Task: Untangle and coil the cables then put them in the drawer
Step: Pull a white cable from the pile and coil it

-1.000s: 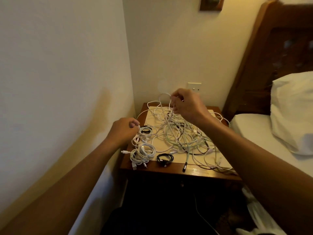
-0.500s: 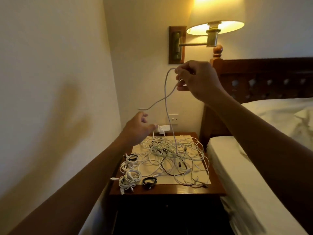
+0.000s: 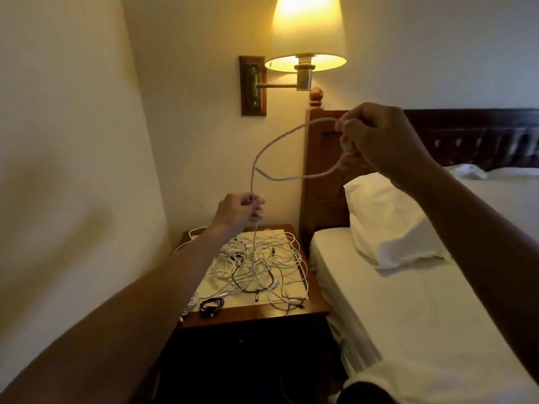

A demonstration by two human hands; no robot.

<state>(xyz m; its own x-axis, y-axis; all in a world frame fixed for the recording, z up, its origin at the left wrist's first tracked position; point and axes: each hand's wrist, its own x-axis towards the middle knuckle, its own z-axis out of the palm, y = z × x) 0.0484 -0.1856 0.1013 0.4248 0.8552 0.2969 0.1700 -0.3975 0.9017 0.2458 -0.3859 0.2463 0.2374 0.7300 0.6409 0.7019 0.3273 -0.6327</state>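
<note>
Bedside corner under a lit wall lamp [image 3: 306, 33]: a wooden nightstand [image 3: 253, 312] is standing between the left wall and the bed [image 3: 408, 301]. At its near left a coiled black cable [image 3: 212, 305] is lying apart from the tangle [image 3: 262, 263] that is covering the top. Above the tangle the left hand [image 3: 237, 212] is pinching one white cable [image 3: 251, 182], which is dropping straight down from that grip into the pile. Upward, the same cable is looping right to the raised right hand [image 3: 379, 141], whose fingers are curling round it. The left hand is nearer the tangle, so the undrawn length appears to lie below it. The drawer is too dark to make out.
</note>
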